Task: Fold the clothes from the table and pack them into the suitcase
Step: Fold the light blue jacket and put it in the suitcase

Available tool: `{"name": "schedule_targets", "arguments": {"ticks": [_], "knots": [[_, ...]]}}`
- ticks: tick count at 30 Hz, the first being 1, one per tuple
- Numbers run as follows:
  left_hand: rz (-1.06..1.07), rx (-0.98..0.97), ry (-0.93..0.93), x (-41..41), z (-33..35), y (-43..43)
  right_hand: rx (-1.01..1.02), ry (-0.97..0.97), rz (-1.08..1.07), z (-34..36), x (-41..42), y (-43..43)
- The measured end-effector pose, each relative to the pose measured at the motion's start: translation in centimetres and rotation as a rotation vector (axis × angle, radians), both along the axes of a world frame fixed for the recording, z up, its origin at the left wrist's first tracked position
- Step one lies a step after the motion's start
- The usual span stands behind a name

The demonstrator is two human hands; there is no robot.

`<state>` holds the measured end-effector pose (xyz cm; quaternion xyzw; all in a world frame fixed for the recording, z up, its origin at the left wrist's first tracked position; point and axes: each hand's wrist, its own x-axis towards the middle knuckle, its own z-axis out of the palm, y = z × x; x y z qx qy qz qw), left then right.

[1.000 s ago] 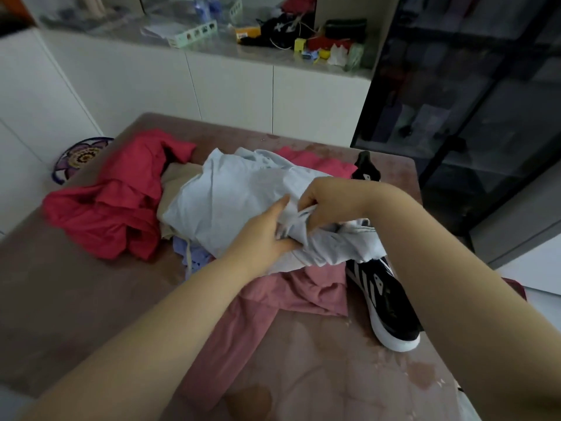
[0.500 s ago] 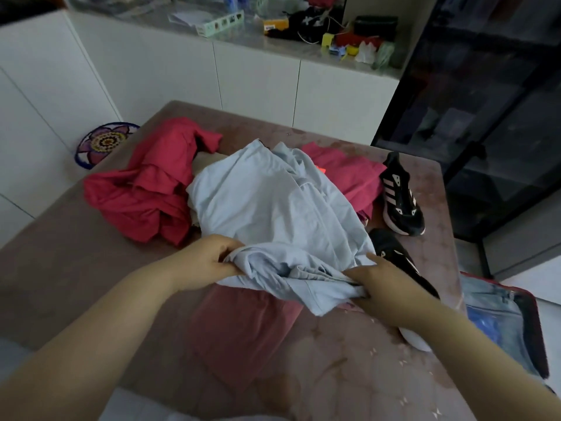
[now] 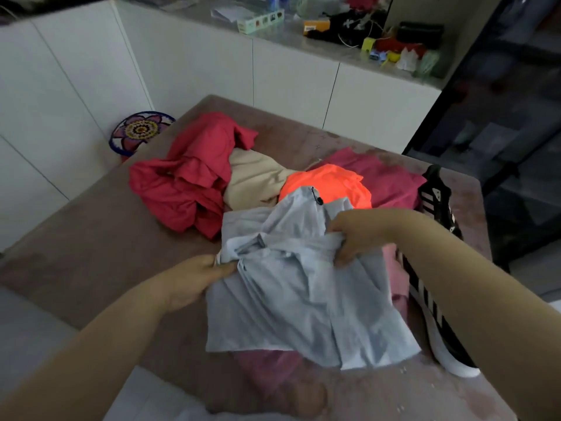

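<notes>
A light blue shirt (image 3: pixel 303 296) lies crumpled on the near middle of the brown table (image 3: pixel 91 253). My left hand (image 3: pixel 194 278) pinches its collar edge on the left. My right hand (image 3: pixel 358 235) grips a bunched fold near its top right. Behind it lie a red garment (image 3: pixel 188 180), a beige one (image 3: pixel 255 180), a bright orange one (image 3: pixel 328 183) and a dark pink one (image 3: pixel 388 177). A pink garment (image 3: pixel 267 369) shows under the shirt's near edge. The suitcase is out of view.
Two black sneakers with white stripes lie at the table's right: one near (image 3: pixel 437 326), one farther back (image 3: pixel 437 196). White cabinets with a cluttered counter (image 3: pixel 349 28) stand behind. A patterned round basket (image 3: pixel 139 132) sits on the floor to the left. A dark glass cabinet (image 3: pixel 516 117) stands at right.
The blue shirt has been pulled toward me off the pile, and the orange garment now shows. My right hand moved from the shirt's lower right corner up to a fold near its top.
</notes>
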<state>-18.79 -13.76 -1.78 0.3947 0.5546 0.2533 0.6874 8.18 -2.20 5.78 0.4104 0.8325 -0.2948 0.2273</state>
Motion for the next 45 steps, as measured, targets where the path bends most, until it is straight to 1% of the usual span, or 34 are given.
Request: {"name": "schedule_targets", "arguments": {"ticks": [2, 5, 6, 7, 9, 11, 12, 13, 15, 18, 20, 23, 24, 25, 27, 29, 31, 32, 33, 34, 35, 36, 37, 38, 39, 40, 41, 42, 43, 45], "knots": [[0.175, 0.086, 0.107, 0.1, -1.0, 1.2, 0.239, -0.007, -0.069, -2.0, -1.3, 2.4], [0.423, 0.129, 0.339, 0.9, -3.0, 4.0, 0.560, -0.028, -0.209, -4.4, -2.8, 4.7], [0.454, 0.139, 0.429, 1.1, -3.7, 4.9, 0.650, -0.074, -0.272, -4.8, -3.3, 4.7], [0.453, 0.155, 0.501, 1.2, -4.4, 5.7, 0.721, -0.070, -0.328, -5.0, -4.0, 4.3], [0.427, 0.192, 0.586, 1.1, -5.8, 6.9, 0.786, 0.031, -0.338, -5.5, -5.7, 1.8], [0.435, 0.237, 0.609, 0.9, -7.4, 7.6, 0.801, 0.140, -0.196, -7.0, -6.8, -2.3], [0.446, 0.257, 0.613, 0.9, -8.0, 7.8, 0.810, 0.130, -0.106, -8.1, -6.8, -4.2], [0.456, 0.279, 0.628, 0.8, -8.5, 8.0, 0.802, 0.068, -0.044, -9.1, -6.3, -5.6], [0.493, 0.335, 0.647, 0.6, -9.1, 8.3, 0.827, 0.020, -0.042, -11.0, -4.0, -6.4], [0.532, 0.426, 0.685, 0.2, -9.4, 8.5, 0.968, 0.240, -0.142, -11.6, 0.0, -5.8], [0.536, 0.470, 0.710, 0.1, -9.4, 8.9, 0.969, 0.320, -0.281, -11.4, 1.4, -5.0], [0.551, 0.499, 0.763, 0.1, -9.4, 9.8, 0.957, 0.352, -0.403, -10.4, 0.9, -3.4], [0.557, 0.495, 0.790, 0.1, -9.4, 10.1, 0.991, 0.334, -0.414, -10.0, 0.4, -2.5], [0.557, 0.482, 0.822, 0.0, -9.4, 10.4, 0.979, 0.298, -0.439, -9.4, -0.1, -1.5], [0.526, 0.447, 0.900, -0.3, -9.6, 10.9, 0.850, 0.194, -0.520, -8.9, -0.9, 0.3], [0.477, 0.410, 0.946, -0.4, -10.2, 11.2, 0.720, 0.062, -0.591, -9.8, -0.8, 1.6], [0.482, 0.425, 0.977, -0.3, -10.0, 11.3, 0.661, 0.041, -0.648, -10.8, -0.6, 2.3], [0.522, 0.502, 1.011, -0.1, -9.5, 11.2, 0.651, 0.059, -0.673, -11.1, -0.4, 2.4], [0.560, 0.640, 1.036, 0.3, -8.8, 11.0, 0.646, 0.063, -0.685, -11.4, -0.2, 2.5], [0.551, 0.831, 1.019, 0.9, -8.0, 10.6, 0.657, 0.060, -0.691, -11.7, 0.1, 2.4], [0.440, 1.047, 0.988, 1.8, -7.2, 10.0, 0.702, 0.052, -0.680, -11.9, 0.2, 2.4], [0.249, 1.232, 0.974, 3.0, -6.6, 9.3, 0.797, 0.043, -0.642, -12.2, 0.2, 2.3], [0.053, 1.329, 0.999, 4.3, -6.5, 8.6, 0.935, 0.060, -0.582, -12.6, 0.1, 2.1], [-0.105, 1.326, 1.052, 5.3, -7.0, 8.1, 1.078, 0.110, -0.498, -12.9, -0.4, 1.9], [-0.212, 1.254, 1.104, 6.0, -7.8, 8.0, 1.174, 0.182, -0.387, -13.0, -1.2, 1.7], [-0.289, 1.145, 1.142, 6.3, -8.7, 8.1, 1.200, 0.247, -0.264, -13.2, -2.1, 1.6], [-0.335, 1.054, 1.163, 6.4, -9.5, 8.4, 1.178, 0.282, -0.151, -13.3, -2.8, 1.5], [-0.357, 0.996, 1.178, 6.3, -10.2, 8.8, 1.143, 0.273, -0.075, -13.2, -3.4, 1.4], [-0.374, 0.953, 1.189, 6.2, -10.5, 9.3, 1.090, 0.224, -0.034, -13.4, -3.6, 1.6], [-0.414, 0.832, 1.184, 6.0, -10.8, 10.2, 0.975, 0.087, -0.041, -14.3, -2.9, 2.1]]}}
